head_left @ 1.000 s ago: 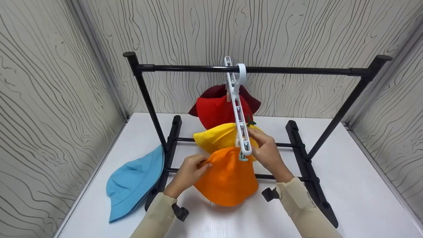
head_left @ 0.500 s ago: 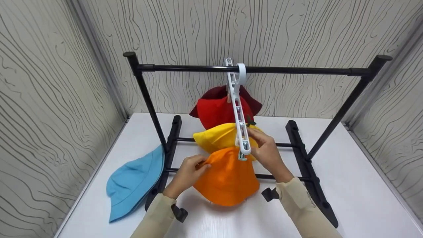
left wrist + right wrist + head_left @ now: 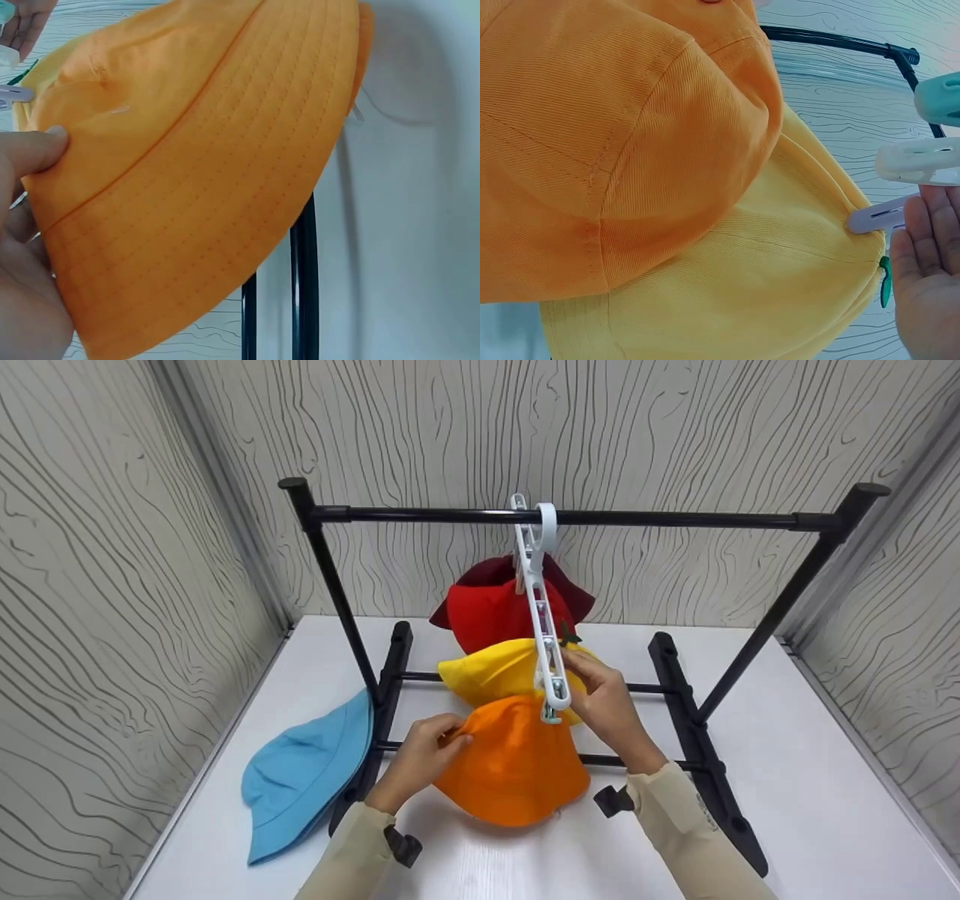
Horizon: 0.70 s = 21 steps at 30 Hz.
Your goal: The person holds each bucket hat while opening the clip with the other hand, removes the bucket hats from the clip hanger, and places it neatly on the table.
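The left hand (image 3: 424,754) pinches the left edge of an orange bucket hat (image 3: 517,765); its thumb lies on the cloth (image 3: 172,157) in the left wrist view. The right hand (image 3: 611,712) is beside the front end of a white hanger (image 3: 541,619), fingers near its clips; in the right wrist view its fingers (image 3: 930,232) lie beside a white clip (image 3: 915,161) and a purple clip (image 3: 874,216). The purple clip grips a yellow hat (image 3: 780,255) with a green leaf (image 3: 886,281). A teal clip (image 3: 939,99) is above the white one.
The hanger hooks over a black rack's top bar (image 3: 675,519). Behind the yellow hat hang a red hat (image 3: 487,615) and a dark red hat (image 3: 574,585). A blue hat (image 3: 304,772) lies on the white table (image 3: 817,795) at the left, against the rack's foot.
The left hand has moved slightly left and down with the orange hat's edge. The hanger's front end has risen a little, while the right hand has barely moved.
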Each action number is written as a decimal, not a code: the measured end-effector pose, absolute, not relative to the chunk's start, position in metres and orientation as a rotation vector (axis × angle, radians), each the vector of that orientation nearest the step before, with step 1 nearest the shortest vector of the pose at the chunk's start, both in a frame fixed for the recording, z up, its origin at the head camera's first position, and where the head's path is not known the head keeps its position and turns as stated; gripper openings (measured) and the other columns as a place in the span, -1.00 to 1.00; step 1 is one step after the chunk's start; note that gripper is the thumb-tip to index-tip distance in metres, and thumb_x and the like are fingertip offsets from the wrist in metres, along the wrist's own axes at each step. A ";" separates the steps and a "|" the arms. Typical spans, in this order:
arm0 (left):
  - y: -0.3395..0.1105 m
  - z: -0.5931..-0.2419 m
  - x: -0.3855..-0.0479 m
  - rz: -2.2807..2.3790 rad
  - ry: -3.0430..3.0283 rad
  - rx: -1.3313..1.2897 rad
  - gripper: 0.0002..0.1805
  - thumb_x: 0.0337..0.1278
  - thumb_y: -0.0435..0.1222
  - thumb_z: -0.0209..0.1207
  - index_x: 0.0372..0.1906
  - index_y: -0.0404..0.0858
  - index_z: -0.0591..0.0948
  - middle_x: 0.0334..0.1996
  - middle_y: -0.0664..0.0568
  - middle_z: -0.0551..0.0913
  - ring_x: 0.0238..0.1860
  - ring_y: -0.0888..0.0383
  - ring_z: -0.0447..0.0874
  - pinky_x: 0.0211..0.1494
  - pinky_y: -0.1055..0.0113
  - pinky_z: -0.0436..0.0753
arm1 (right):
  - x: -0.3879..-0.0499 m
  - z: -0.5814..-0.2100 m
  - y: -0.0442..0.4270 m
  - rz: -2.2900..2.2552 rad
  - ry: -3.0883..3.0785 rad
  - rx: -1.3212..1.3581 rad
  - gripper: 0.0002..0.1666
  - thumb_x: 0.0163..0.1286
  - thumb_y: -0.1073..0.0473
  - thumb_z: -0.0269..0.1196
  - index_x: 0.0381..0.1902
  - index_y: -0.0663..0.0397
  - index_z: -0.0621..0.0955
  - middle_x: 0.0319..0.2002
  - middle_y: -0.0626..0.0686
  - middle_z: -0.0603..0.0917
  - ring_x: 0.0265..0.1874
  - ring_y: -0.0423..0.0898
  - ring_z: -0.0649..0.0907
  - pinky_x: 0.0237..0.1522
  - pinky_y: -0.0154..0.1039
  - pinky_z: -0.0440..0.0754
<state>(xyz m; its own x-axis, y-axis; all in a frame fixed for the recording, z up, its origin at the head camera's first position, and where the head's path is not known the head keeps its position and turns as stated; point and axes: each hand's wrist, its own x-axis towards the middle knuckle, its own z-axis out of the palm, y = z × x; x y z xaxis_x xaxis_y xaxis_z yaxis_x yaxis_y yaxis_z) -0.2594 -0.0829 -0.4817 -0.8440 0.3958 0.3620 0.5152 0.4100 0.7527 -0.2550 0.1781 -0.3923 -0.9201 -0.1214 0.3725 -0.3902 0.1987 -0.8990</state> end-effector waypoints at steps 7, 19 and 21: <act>-0.086 -0.483 -0.259 -1.424 -2.565 -0.783 -0.86 0.22 -0.28 0.21 -0.17 -0.22 0.66 -0.33 0.08 0.63 -0.31 0.22 0.49 -0.17 0.47 0.58 | -0.255 -0.391 0.180 1.799 -2.268 0.477 -0.40 0.24 0.42 0.28 0.26 0.34 0.44 0.23 0.23 0.51 0.18 -0.20 0.53 0.21 -0.53 0.40; -0.093 -0.489 -0.259 -1.436 -2.541 -0.778 -0.88 0.23 -0.27 0.22 -0.20 -0.21 0.67 -0.35 0.08 0.65 -0.34 0.24 0.50 -0.20 0.48 0.59 | -0.254 -0.392 0.182 1.784 -2.248 0.517 -0.46 0.25 0.40 0.28 0.22 0.31 0.50 0.20 0.20 0.54 0.16 -0.28 0.54 0.24 -0.47 0.40; -0.094 -0.490 -0.259 -1.442 -2.543 -0.776 -0.88 0.23 -0.27 0.21 -0.19 -0.20 0.66 -0.34 0.08 0.66 -0.34 0.24 0.50 -0.20 0.47 0.59 | -0.254 -0.392 0.184 1.772 -2.267 0.498 -0.47 0.25 0.37 0.29 0.21 0.27 0.52 0.21 0.16 0.54 0.19 -0.22 0.52 0.24 -0.46 0.40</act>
